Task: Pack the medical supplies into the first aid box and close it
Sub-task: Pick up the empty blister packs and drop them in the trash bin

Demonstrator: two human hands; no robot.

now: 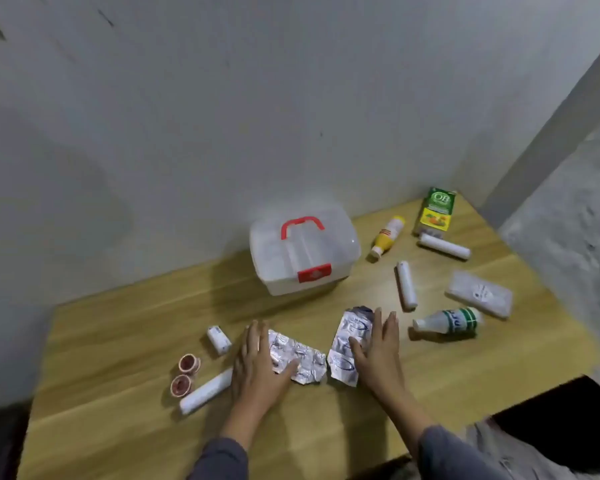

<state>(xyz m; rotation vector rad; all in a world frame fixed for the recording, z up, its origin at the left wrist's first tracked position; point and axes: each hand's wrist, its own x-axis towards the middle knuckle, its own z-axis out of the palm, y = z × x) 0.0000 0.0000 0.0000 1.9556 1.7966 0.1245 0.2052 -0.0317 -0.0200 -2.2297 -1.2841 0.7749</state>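
Head view, the only one. We are seeing the first aid box [303, 252] sitting at 12 o'clock on the wooden table [118, 341], translucent white plastic, red handle, red latch, lid looking shut. Nothing appears packed yet, though the frosted walls are hiding the inside, so we cannot say for sure.

We are reading this as the very start: supplies are lying loose all around. The left hand [257, 362] is lying flat, fingers spread and nearly straight, palm pressing on a crinkled silver blister strip [300, 358] at 6 o'clock. The right hand [378, 348] is lying flat the same way on a second foil strip [349, 341] just beside it. Neither hand is gripping anything; both are only resting on foil.

At 8 o'clock we are noting a white roll [207, 393], a short white roll [219, 339] and two small round red tubs [184, 374]. At 3 o'clock: a white bottle with green label [451, 323] on its side, a soft clear packet [478, 294], two more white rolls [406, 285]. At 1 o'clock: a yellow bottle [387, 237] and a green and yellow carton [435, 211].

Next move, we are judging, is calling for unlatching the red clasp and lifting the lid before anything goes in. The foil strips are thin, flat and slippery, so pinching an edge is likely needed.
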